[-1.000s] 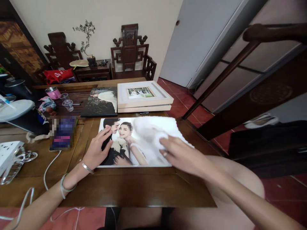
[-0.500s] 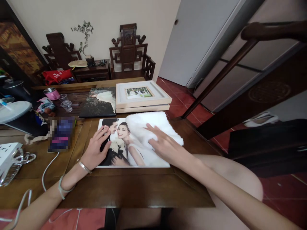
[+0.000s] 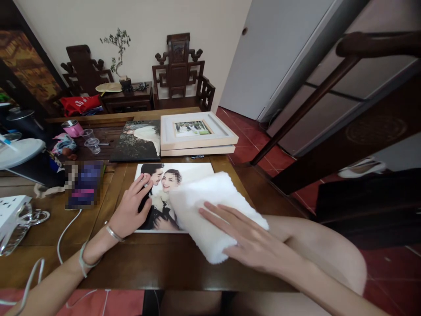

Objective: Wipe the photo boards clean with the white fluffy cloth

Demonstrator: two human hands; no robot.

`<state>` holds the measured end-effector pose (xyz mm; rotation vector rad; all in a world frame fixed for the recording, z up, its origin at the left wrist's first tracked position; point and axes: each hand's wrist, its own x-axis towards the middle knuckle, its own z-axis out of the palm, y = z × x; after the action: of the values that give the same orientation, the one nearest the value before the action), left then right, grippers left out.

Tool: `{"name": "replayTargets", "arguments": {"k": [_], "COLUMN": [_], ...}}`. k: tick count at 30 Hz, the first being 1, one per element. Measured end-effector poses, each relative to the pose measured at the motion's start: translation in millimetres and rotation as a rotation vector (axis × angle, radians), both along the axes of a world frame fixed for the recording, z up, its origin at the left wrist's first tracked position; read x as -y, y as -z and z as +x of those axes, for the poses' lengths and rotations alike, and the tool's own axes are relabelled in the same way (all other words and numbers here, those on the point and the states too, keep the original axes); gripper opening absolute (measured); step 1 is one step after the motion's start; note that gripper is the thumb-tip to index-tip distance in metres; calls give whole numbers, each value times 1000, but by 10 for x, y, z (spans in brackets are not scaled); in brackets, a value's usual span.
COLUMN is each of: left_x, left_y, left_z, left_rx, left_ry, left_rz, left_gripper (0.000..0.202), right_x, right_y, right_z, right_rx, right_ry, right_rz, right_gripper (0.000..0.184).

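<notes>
A glossy wedding photo panel [image 3: 154,219] lies flat on the wooden table in front of me, showing a couple. My left hand [image 3: 134,204] rests on its left side, open with fingers spread. A folded, fluffy white towel [image 3: 204,197] covers the panel's right part and hangs past its near and right edges. On top of the towel lies my right hand [image 3: 243,235], its fingers long across the cloth and its thumb by the near edge, holding it. The panel's lower right corner is hidden under the towel.
Behind the panel are a dark photo board [image 3: 138,142] and stacked pale frames [image 3: 199,142]. At left stand a phone [image 3: 85,184], a white power strip [image 3: 13,213], a black container with a pale lid [image 3: 29,169], a pink mug [image 3: 72,128] and small clear cups [image 3: 92,145].
My right hand and the towel have slid toward me and to the right, uncovering the panel's upper right corner. The towel now lies flatter and more spread out. My left hand stays put.
</notes>
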<state>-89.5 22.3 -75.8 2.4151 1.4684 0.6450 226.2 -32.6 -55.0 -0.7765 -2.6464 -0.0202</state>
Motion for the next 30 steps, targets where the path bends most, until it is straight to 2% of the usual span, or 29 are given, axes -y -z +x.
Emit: {"name": "replayTargets", "arguments": {"k": [2, 8, 11, 14, 19, 22, 25, 30], "left_x": [-1, -21, -19, -4, 10, -1, -17, -31], "left_y": [0, -11, -33, -47, -24, -11, -16, -42], "left_z": [-1, -14, -9, 14, 43, 39, 33, 32], "left_rx": [-7, 19, 38, 67, 77, 63, 42, 7], "left_ry": [4, -4, 2, -30, -65, -63, -60, -45], "left_rz": [8, -4, -7, -22, -37, -39, -37, -29], "left_gripper": [49, 47, 46, 45, 49, 48, 49, 50], "right_x": [-73, -601, -737, -572, 71, 217, 27, -651], "right_y": [34, 38, 33, 29, -29, -85, -130, -188], "right_z": [-35, -147, -197, -219, -198, -168, -140, -158], "right_rx": [-9, 84, 101, 73, -12, -22, 20, 96], "right_ry": [10, 87, 125, 117, 62, 29, 56, 159], "right_rz": [21, -23, -32, -46, -115, -189, -218, -194], "right_gripper": [24, 39, 42, 39, 37, 37, 45, 51]}}
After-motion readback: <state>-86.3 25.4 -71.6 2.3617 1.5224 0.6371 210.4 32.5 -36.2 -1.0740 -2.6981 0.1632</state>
